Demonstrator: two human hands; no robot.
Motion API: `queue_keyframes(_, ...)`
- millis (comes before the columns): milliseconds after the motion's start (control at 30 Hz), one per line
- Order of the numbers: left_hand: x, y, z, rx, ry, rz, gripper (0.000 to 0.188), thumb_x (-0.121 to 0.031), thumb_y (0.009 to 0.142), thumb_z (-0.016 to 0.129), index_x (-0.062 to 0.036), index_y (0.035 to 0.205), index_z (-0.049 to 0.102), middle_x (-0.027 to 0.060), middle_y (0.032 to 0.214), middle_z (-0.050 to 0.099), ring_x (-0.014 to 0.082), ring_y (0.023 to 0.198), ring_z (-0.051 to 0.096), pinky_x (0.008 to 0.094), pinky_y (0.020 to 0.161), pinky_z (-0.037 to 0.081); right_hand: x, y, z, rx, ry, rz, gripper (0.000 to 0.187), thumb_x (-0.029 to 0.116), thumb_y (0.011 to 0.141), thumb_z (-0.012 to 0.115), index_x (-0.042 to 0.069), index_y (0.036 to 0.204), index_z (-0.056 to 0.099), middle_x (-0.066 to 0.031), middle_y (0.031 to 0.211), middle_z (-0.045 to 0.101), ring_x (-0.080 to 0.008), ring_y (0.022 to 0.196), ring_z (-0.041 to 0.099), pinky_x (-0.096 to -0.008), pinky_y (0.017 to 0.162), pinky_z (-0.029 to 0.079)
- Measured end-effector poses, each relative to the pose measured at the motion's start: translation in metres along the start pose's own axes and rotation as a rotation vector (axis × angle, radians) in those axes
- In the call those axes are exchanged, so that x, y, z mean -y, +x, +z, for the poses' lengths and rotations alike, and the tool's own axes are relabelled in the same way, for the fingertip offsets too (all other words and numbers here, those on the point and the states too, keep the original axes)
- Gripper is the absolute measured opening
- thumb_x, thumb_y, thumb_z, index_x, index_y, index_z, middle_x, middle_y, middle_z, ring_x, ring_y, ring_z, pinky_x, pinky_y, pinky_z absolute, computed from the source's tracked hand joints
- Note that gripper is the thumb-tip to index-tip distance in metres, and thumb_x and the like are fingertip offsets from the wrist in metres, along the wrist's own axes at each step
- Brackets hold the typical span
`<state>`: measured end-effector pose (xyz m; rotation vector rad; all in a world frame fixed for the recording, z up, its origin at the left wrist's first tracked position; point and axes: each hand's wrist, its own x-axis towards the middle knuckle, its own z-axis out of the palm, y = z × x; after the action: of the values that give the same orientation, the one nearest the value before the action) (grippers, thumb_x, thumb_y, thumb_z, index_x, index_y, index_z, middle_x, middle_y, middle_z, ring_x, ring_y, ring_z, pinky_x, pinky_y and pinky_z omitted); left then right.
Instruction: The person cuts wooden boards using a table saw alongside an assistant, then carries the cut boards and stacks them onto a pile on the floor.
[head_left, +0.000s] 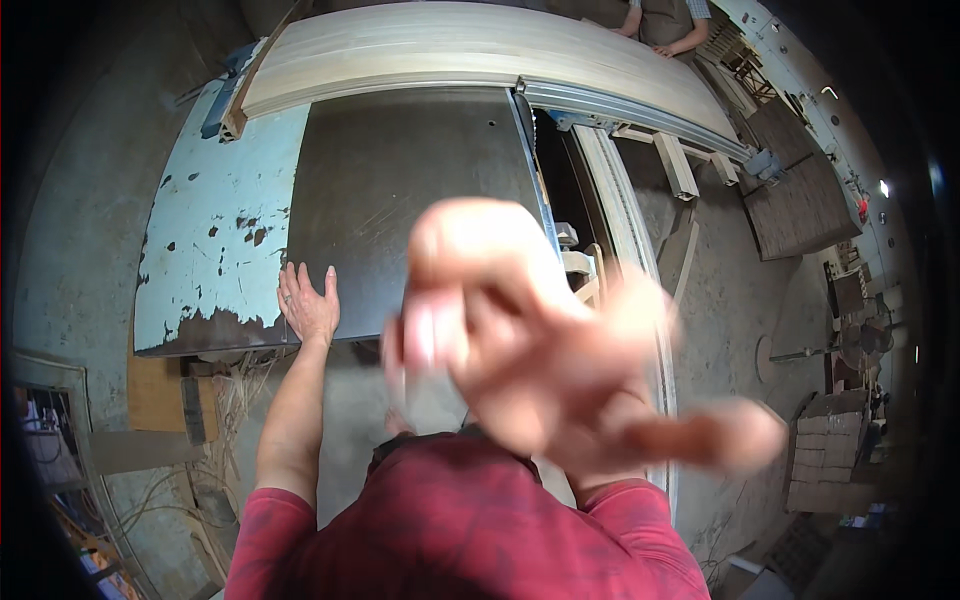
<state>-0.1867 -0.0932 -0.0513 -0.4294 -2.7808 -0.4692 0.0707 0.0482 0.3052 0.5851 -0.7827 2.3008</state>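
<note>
My left hand (pixel 311 310) lies flat, fingers stretched, near the front edge of a machine table. It rests where the dark metal top (pixel 400 170) meets a pale blue section (pixel 210 220) with chipped paint. My right hand (pixel 540 340) is raised close to the camera and blurred. Its palm shows, some fingers are curled and others stand apart, and nothing is visible in it. It hides part of the table's front right. Beyond the dark top lies a large pale wooden panel (pixel 410 45), apart from both hands.
Along the panel's near side runs a metal rail (pixel 630 112). Right of the dark top is a slot with a toothed edge that looks like a saw blade (pixel 535 130). Another person (pixel 675 25) stands at the far right with hands by the panel. Stacked brown boards (pixel 800 190) stand at right.
</note>
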Motion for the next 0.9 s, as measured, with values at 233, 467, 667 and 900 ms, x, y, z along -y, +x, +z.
queue_keyframes(233,-0.014,0.000,-0.003,0.011,-0.018,-0.006,0.070,-0.055,0.097,0.054,-0.0020,0.141,0.053,0.0149,0.155,0.041,0.0311,0.149,0.029,0.0467,0.124,0.018,-0.074,-0.030,-0.210,-0.355,-1.037,0.163,0.020,0.013,0.093,0.073,0.003,0.090,0.057,0.0022,0.083,0.058,-0.0049,0.076,0.052,-0.0235,0.071,0.047)
queue_keyframes(467,-0.018,0.003,-0.009,0.024,0.012,0.000,0.067,-0.053,0.098,0.054,-0.0017,0.142,0.053,0.0144,0.156,0.041,0.0295,0.149,0.030,0.0446,0.124,0.018,-0.101,-0.100,-0.322,-0.150,-1.818,0.372,0.019,0.015,0.084,0.076,0.004,0.079,0.061,-0.0151,0.081,0.065,-0.0353,0.080,0.063,-0.0441,0.070,0.050)
queue_keyframes(667,-0.016,0.003,-0.004,0.021,0.005,0.002,0.067,-0.052,0.097,0.057,-0.0022,0.141,0.053,0.0149,0.156,0.041,0.0309,0.150,0.029,0.0465,0.123,0.018,-0.115,-0.111,-0.337,-0.099,-2.097,0.149,0.022,0.022,0.088,0.071,0.006,0.079,0.060,-0.0122,0.083,0.062,-0.0333,0.083,0.062,-0.0457,0.071,0.052)
queue_keyframes(900,-0.023,0.004,-0.008,0.041,0.029,0.006,0.068,-0.051,0.098,0.056,-0.0004,0.143,0.052,0.0153,0.156,0.041,0.0302,0.149,0.029,0.0452,0.123,0.019,-0.112,-0.110,-0.335,-0.114,-2.106,0.165,0.022,0.023,0.091,0.068,0.005,0.080,0.061,-0.0132,0.082,0.060,-0.0338,0.082,0.061,-0.0462,0.070,0.052)
